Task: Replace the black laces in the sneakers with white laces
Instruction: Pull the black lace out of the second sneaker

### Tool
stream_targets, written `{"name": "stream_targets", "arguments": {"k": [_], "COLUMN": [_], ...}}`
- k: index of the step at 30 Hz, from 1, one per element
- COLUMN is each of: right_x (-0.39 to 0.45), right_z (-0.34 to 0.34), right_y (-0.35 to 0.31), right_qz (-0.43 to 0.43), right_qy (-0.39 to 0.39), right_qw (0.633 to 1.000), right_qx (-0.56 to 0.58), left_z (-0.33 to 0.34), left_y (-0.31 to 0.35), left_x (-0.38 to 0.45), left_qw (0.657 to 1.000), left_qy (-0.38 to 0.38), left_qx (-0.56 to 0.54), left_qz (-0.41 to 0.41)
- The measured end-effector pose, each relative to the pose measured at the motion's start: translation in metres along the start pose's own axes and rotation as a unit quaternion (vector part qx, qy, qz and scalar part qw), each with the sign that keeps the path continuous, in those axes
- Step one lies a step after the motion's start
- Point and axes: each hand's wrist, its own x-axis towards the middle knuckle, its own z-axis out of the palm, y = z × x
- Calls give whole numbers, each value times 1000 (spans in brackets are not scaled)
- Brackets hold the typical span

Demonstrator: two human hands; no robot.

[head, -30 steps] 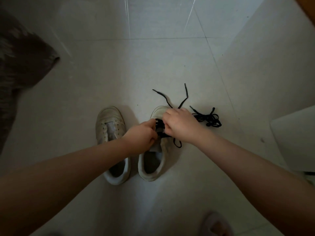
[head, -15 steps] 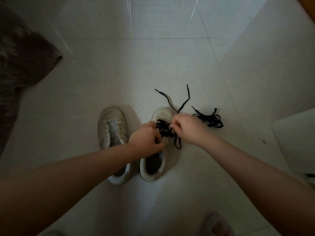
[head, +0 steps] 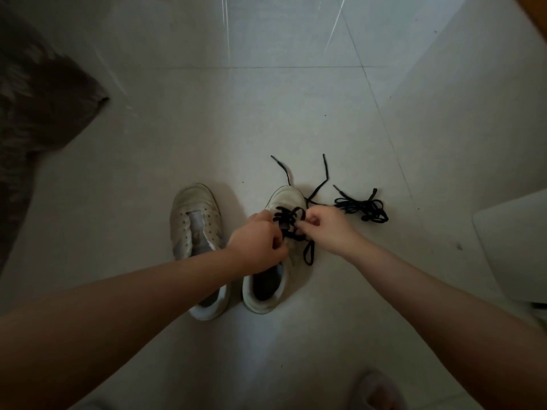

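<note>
Hands (head: 257, 241) (head: 328, 229) pinch the black lace (head: 288, 221) on the right sneaker (head: 291, 199), mid-unlacing. Next, seemingly: draw it free of the eyelets.

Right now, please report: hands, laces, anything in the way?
Left hand and right hand both pinching the black lace on the right sneaker. Left sneaker unlaced; removed lace bundled on floor. Nothing in the way.
</note>
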Motion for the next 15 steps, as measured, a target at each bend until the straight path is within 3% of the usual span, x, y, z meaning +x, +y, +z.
{"name": "stream_targets", "arguments": {"k": [2,4,8,9,12,15], "right_x": [5,9,5,3,10,15], "right_z": [-16,-25,-7,-1,8,12], "right_y": [-4,-2,1,1,3,2], "right_qz": [17,46,43,36,40,77], "right_qy": [81,109,-55,-67,-17,-13], "right_qw": [996,992,997,997,999,996], "right_qx": [12,41,32,14,-10,45], "left_z": [-1,-1,0,0,-1,-1], "left_y": [-1,-1,-1,-2,-2,-2], "left_x": [1,2,4,4,4,5], "left_qw": [1000,1000,1000,1000,1000,1000], "left_qy": [1,4,5,5,8,8], "left_qx": [-7,-11,-6,-9,-14,-13], "left_qz": [-11,-14,-14,-13,-9,-6]}}
